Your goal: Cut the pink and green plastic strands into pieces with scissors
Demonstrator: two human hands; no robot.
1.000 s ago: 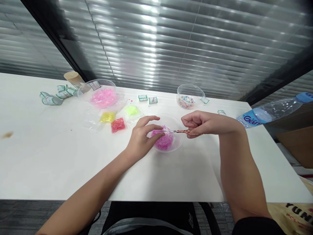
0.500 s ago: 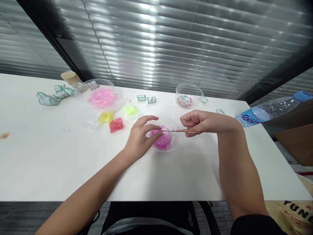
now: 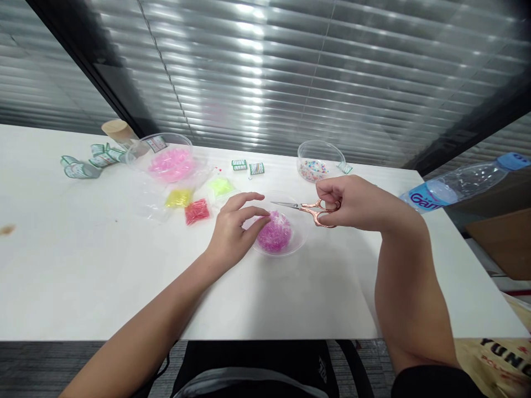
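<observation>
My right hand (image 3: 357,204) grips small rose-gold scissors (image 3: 309,209) by the handles, blades pointing left above a clear bowl (image 3: 298,240) of magenta plastic bits (image 3: 274,233). My left hand (image 3: 234,229) rests at the bowl's left rim, thumb and forefinger pinched together against the magenta pile; what they hold, if anything, is too small to see.
A larger clear bowl of pink bits (image 3: 170,163) sits at the back left, with yellow (image 3: 179,197), red (image 3: 197,210) and green (image 3: 222,186) packets near it. A bowl of mixed beads (image 3: 317,160), ribbon rolls (image 3: 83,166), a wooden cylinder (image 3: 116,130) and a water bottle (image 3: 460,185) are around.
My right hand has lifted the scissors up and to the right, away from my left fingers, and turned them so the handles show. My left hand stays at the bowl.
</observation>
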